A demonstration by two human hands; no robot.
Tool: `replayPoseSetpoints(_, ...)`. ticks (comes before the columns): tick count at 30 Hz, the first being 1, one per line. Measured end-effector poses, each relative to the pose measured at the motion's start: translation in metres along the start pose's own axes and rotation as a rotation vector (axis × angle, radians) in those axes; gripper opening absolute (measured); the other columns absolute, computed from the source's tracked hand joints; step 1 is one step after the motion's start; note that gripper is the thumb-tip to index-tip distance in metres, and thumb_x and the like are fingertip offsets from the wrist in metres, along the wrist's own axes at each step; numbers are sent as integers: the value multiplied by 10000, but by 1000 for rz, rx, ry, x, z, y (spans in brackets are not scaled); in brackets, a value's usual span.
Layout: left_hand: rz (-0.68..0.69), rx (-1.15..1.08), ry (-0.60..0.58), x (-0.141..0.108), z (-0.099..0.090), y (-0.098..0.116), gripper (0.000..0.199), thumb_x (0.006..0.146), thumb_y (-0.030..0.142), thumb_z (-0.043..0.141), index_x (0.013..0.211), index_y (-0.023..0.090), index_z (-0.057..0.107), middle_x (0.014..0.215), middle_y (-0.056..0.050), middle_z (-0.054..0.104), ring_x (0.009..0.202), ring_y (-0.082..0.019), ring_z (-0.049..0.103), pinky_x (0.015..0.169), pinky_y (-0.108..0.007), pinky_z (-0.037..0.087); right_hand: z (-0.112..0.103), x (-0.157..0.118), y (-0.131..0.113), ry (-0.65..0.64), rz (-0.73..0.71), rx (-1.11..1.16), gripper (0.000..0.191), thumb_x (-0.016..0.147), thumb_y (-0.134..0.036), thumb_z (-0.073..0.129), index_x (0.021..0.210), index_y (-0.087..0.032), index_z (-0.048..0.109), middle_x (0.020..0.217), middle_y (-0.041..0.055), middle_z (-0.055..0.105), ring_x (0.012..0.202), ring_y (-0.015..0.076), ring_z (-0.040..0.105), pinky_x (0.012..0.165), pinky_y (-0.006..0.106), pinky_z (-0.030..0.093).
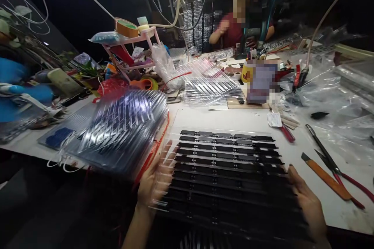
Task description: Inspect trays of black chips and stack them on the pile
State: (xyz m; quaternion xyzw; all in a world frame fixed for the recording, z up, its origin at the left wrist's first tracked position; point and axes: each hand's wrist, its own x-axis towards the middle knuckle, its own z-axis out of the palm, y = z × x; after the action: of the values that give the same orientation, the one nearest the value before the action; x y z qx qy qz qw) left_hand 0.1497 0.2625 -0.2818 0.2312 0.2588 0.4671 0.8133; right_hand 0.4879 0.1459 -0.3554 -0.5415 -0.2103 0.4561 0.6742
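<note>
Between both hands, at the table's front edge, is a clear ridged plastic tray [213, 171] filled with rows of black comb-like strips. My left hand [156, 181] grips its left side, and the fingers show through the clear plastic. On the right side my right hand [308, 204] holds the other edge, its thumb up along the rim and the remaining fingers hidden underneath. To the left of the tray lies a stack of clear ridged plastic trays [125, 124], partly blurred.
More clear trays [209, 81] lie toward the back. Scissors [336, 167], an orange-handled blade [325, 177] and a red-handled tool [288, 132] rest at right, beside crumpled plastic sheeting [336, 93]. A blue fan [17, 89] stands far left. A person [230, 35] sits across the table.
</note>
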Motion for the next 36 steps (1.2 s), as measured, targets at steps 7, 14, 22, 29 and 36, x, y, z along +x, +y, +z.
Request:
replayPoseSetpoints(7, -60, 15, 74, 0, -11, -3, 493, 959, 316, 289, 1448, 349, 236, 1429, -32, 443, 1301, -208, 415, 1108, -417, 283, 65, -7, -35, -56, 201, 98, 390, 888, -529, 440, 959, -277, 729, 913, 16, 734, 1074, 232, 619, 922, 409, 523)
replayPoseSetpoints(14, -35, -9, -33, 4, -17, -7, 499, 971, 257, 170, 1456, 365, 121, 1365, -3, 513, 1270, -167, 443, 1138, -378, 197, 72, -5, -41, -50, 215, 151, 452, 908, -527, 384, 1180, -265, 633, 993, 24, 717, 1098, 214, 600, 927, 399, 507)
replayPoseSetpoints(22, -47, -53, -94, 7, -21, -8, 546, 955, 154, 124, 1465, 341, 66, 1406, 16, 459, 1284, -97, 405, 1117, -279, 217, 70, -4, -38, -49, 200, 181, 455, 896, -524, 416, 1260, -294, 566, 1085, 17, 691, 1090, 212, 603, 954, 404, 484)
replayPoseSetpoints(29, -24, 73, 135, 8, -15, -8, 506, 958, 246, 257, 1453, 344, 223, 1403, 10, 475, 1327, -166, 365, 1137, -351, 211, 67, -6, -34, 44, 260, 157, 439, 875, -525, 468, 1220, -288, 599, 1040, 17, 708, 1088, 219, 611, 939, 397, 514)
replayPoseSetpoints(36, -34, 118, 246, 7, -11, -5, 531, 929, 272, 381, 1447, 313, 273, 1412, -47, 466, 1303, -228, 412, 1115, -413, 277, 65, -7, -37, 108, 240, 40, 278, 828, -503, 562, 993, -339, 714, 995, -38, 720, 1073, 196, 622, 956, 315, 518)
